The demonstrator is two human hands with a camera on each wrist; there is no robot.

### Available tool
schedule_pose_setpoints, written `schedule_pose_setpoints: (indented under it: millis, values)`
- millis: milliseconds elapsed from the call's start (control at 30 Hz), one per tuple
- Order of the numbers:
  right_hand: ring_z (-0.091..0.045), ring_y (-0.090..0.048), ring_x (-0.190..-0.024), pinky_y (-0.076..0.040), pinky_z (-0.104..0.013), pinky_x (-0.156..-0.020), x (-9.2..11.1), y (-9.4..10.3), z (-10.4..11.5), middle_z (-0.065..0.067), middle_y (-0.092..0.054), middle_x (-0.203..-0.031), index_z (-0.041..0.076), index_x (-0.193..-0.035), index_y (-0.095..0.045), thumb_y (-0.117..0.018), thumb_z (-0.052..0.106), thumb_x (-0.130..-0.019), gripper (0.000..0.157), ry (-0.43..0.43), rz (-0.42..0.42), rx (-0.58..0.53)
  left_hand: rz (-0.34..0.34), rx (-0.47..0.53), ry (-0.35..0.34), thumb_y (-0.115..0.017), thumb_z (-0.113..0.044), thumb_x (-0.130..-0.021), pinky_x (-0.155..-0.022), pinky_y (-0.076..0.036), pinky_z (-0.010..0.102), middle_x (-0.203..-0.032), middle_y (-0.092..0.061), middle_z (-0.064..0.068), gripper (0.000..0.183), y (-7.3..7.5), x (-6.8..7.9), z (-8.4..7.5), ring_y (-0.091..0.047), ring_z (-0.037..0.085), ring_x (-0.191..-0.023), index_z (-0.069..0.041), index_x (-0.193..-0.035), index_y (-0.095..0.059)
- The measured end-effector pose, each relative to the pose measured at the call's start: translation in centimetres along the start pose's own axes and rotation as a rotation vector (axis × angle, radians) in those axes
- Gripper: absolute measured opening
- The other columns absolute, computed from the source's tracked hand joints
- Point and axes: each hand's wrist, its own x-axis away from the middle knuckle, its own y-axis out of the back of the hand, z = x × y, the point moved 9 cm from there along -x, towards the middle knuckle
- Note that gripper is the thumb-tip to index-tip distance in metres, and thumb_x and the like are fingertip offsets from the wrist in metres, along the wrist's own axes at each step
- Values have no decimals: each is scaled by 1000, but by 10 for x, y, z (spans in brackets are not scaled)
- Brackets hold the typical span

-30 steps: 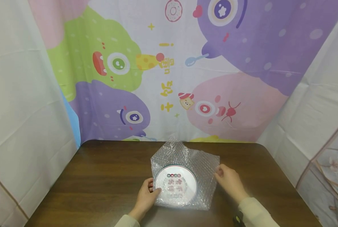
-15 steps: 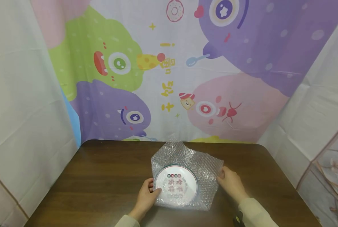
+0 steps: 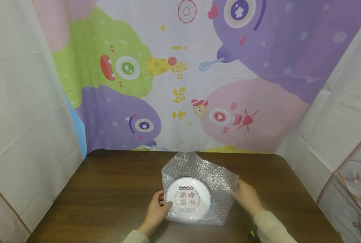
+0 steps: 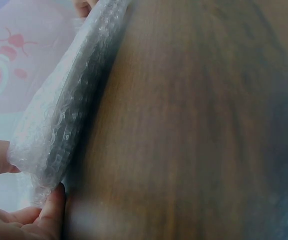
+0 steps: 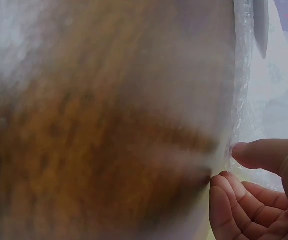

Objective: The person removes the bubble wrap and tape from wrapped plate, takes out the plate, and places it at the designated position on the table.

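Observation:
A round white plate (image 3: 187,199) with a dark rim and red printed characters lies within clear bubble wrap (image 3: 221,189) near the front middle of the table. My left hand (image 3: 156,210) grips the wrapped plate's left edge, thumb over the top and fingers beneath. The left wrist view shows the thick bubble wrap (image 4: 69,110) between that thumb and the fingers. At the wrap's right edge, my right hand (image 3: 248,197) pinches the loose sheet. Seen from the right wrist, the thumb and fingers of the right hand (image 5: 263,195) meet at the sheet's thin edge.
The brown wooden table (image 3: 113,189) extends around the wrap on both sides. Behind it hangs a curtain (image 3: 180,74) printed with cartoon monsters. Pale cloth walls (image 3: 25,111) stand at left and right. A dark object (image 3: 254,233) sits by the right sleeve.
My right hand has shifted slightly right, drawing the wrap's right edge outward, and has barely moved in the last half second. The left hand keeps its grip in place.

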Motion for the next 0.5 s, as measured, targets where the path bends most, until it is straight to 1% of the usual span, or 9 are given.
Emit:
schedule_pose_setpoints:
  millis: [100, 200, 300, 433, 500]
  values:
    - [-19, -59, -68, -49, -38, -60, 0, -1, -1, -7, -64, -78, -6, -104, -57, -72, 14, -79, 35, 5, -1, 3, 0, -2, 0, -68, -5, -80, -70, -48, 20, -109, -58, 21, 57, 0, 0, 0, -57, 19, -90, 11, -130, -46]
    - [-19, -60, -69, -51, -40, -62, -1, 0, -2, -7, -66, -79, -6, -104, -58, -72, 15, -79, 36, 12, -22, 3, -1, -6, 3, -68, -5, -81, -70, -48, 21, -110, -58, 21, 57, 0, 0, 0, -57, 19, -91, 11, -130, -46]
    - [-19, -61, -69, -52, -40, -64, -2, 3, -3, -8, -67, -80, -6, -109, -59, -71, 16, -79, 39, 12, -39, -13, -1, -11, 6, -68, -5, -80, -70, -48, 21, -110, -57, 21, 57, 0, 0, 0, -57, 20, -91, 11, -131, -46]
    - [-17, -57, -66, -48, -33, -60, -3, 11, 0, -7, -64, -78, -8, -117, -56, -67, 13, -81, 43, 10, -56, -53, 1, -2, 5, -67, -4, -81, -70, -48, 21, -110, -57, 21, 57, 0, 0, -1, -57, 20, -91, 12, -131, -45]
    - [-18, -55, -66, -47, -33, -60, -4, 17, 4, -8, -63, -79, -9, -121, -54, -66, 12, -81, 47, 22, -78, -61, 1, -1, 5, -67, -4, -81, -71, -48, 21, -111, -57, 21, 57, 0, 1, -1, -57, 20, -91, 11, -131, -45]
